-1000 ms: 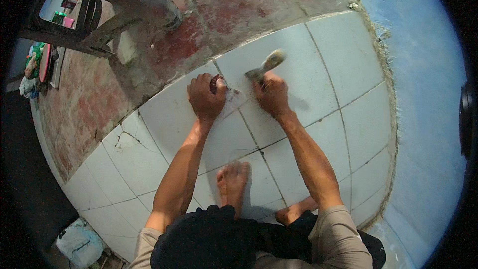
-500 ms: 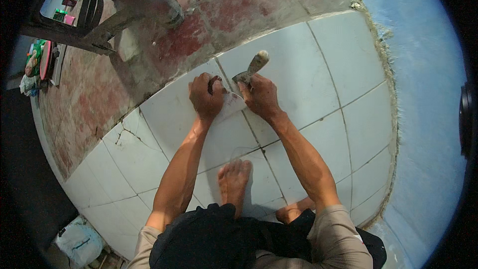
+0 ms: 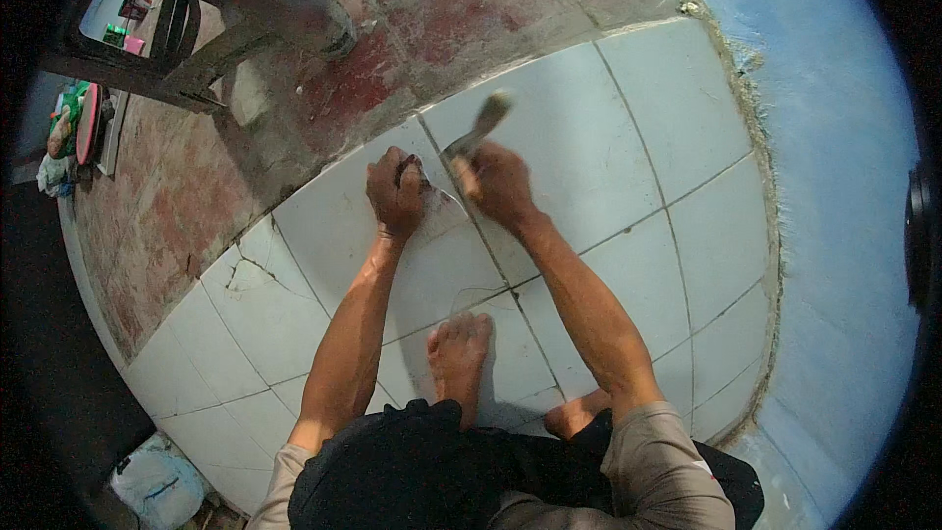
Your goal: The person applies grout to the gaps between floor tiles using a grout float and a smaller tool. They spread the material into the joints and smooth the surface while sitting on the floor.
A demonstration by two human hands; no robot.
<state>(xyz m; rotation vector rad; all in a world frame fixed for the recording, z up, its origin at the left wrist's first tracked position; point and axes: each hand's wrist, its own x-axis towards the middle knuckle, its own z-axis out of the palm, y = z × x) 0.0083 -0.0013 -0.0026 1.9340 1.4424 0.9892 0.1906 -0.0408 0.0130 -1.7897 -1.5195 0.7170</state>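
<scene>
My left hand (image 3: 394, 194) is closed low over the white tiles, its fingers curled round a small dark reddish-brown object (image 3: 412, 165) whose kind I cannot make out. From beside it a thin pale strand (image 3: 446, 195) runs toward my right hand (image 3: 498, 186). That hand is closed round a short hand tool (image 3: 490, 116), blurred by motion. The tool's worn handle, pale at its end, points up and away, while a flat grey part shows by the thumb. Both hands are near the joint between two tiles, a small gap apart.
My bare foot (image 3: 458, 348) rests on the tiled floor (image 3: 628, 285) below my hands. A blue wall (image 3: 834, 236) rises at the right. Beyond the tiles lies worn reddish concrete (image 3: 392, 69), with a dark furniture leg (image 3: 314, 10). A plastic bag (image 3: 162, 481) sits at lower left.
My right hand and its tool have shifted slightly left, and the tool's handle leans less upright. My left hand has moved a little left too.
</scene>
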